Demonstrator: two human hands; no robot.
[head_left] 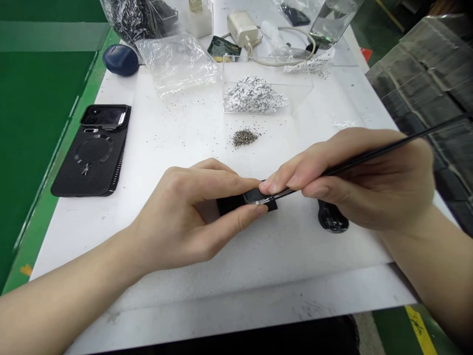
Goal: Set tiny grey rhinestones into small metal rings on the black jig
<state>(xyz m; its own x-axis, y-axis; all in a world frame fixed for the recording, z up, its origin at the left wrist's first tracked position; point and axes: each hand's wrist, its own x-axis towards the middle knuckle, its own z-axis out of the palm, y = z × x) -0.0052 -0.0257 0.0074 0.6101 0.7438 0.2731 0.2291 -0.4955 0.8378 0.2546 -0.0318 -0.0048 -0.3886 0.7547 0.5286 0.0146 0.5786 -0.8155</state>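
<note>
Head view: right hand [358,180] at right of centre, curled in a firm pencil grip around slim black-handled tweezers [373,158], the metal tips resting on a small black rectangular piece [254,196] at lower centre of the frame. Left hand [177,217] left of centre, grasping the same piece between thumb and fingertips, its fingers almost touching those of the right hand. Directly below the right hand, a rounded black object [332,217] lying on a white paper-covered work surface [207,291]. Above the hands at centre, a small heap of dark granules [244,138], with stray grains scattered around it. Farther up, a clear acrylic tray [303,93] holding a mound of tiny black-and-white pieces [253,96]. At left of the frame, a phone in a black textured case [90,150]. At upper left, a navy rounded case [121,60] and a clear plastic bag [177,64]. At top centre, a white charger [242,28] with its cable.
</note>
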